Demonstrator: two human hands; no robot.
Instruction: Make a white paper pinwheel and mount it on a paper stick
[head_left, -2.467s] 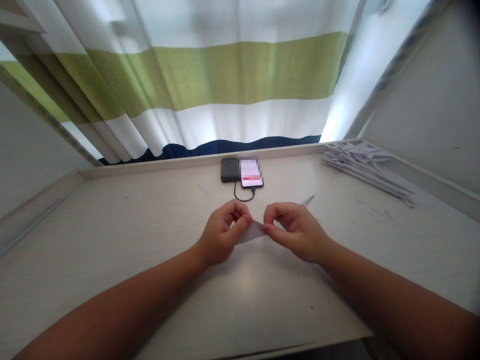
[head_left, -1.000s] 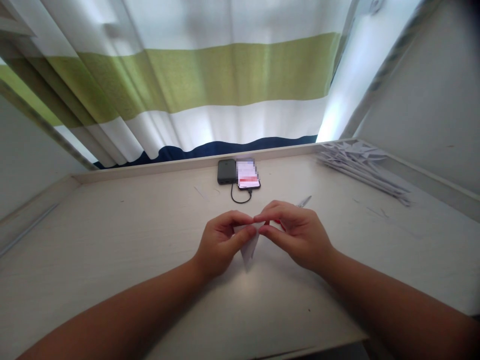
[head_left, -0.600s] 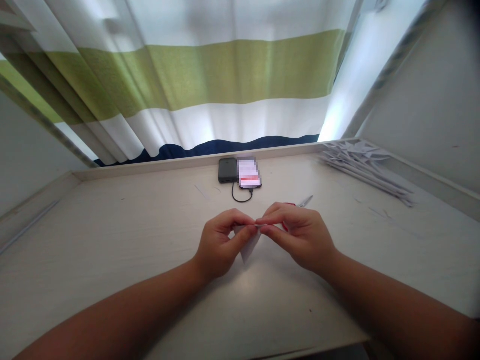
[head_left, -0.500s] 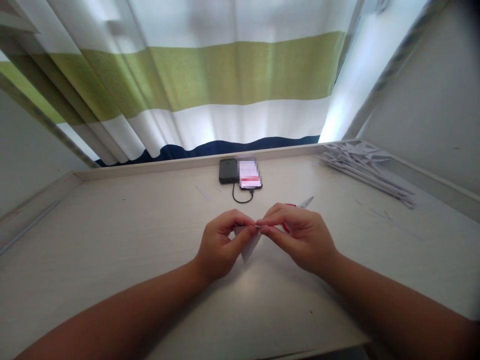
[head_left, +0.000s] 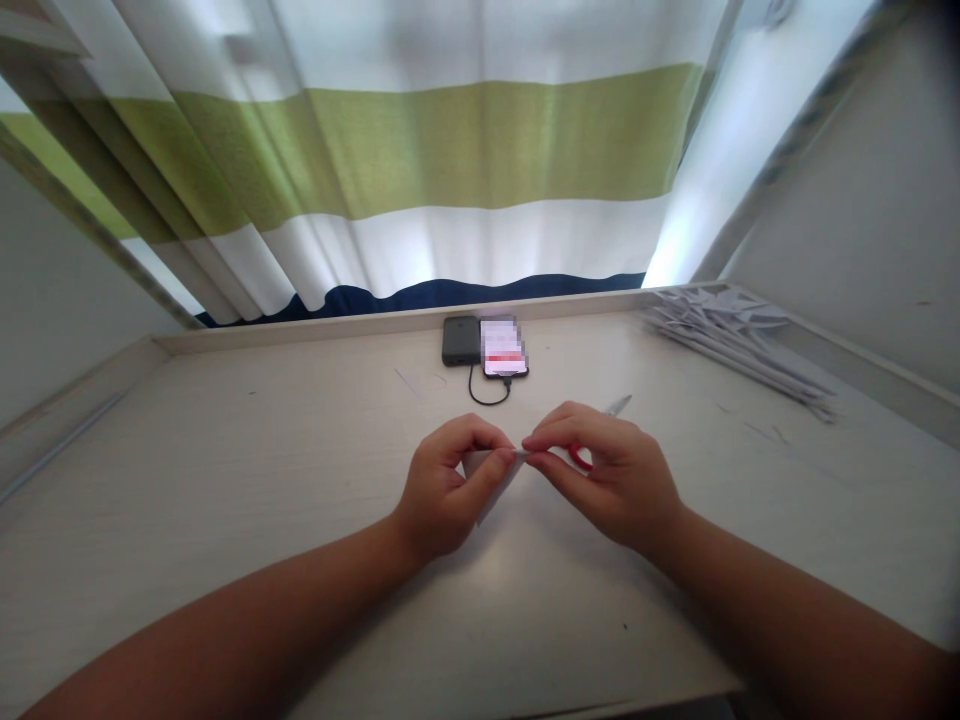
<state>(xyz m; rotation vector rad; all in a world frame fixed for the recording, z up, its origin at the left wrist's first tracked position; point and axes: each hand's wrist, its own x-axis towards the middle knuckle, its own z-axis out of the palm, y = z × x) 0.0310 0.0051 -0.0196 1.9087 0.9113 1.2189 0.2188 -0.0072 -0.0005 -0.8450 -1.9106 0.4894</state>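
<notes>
A small piece of white paper (head_left: 489, 508) hangs between my hands, its lower end tapering to a point. My left hand (head_left: 455, 487) pinches it between thumb and forefinger. With thumb and fingertips, my right hand (head_left: 613, 468) grips the paper's right end, close to the left fingertips. Fingers cover part of the paper's upper edge. Behind my right hand lie scissors with red handles (head_left: 579, 457); one silvery blade tip (head_left: 620, 405) shows past the knuckles.
A dark power bank (head_left: 460, 341) and a phone (head_left: 504, 347) joined by a black cable (head_left: 487, 402) lie at the back of the pale desk (head_left: 225, 460). Back right is a heap of thin rolled or folded paper strips (head_left: 739, 335). A striped curtain (head_left: 480, 140) hangs behind.
My right fingertips have shifted slightly right, away from the left ones. The paper has tilted a little, and more of the red scissor handle shows. The whole view has moved slightly.
</notes>
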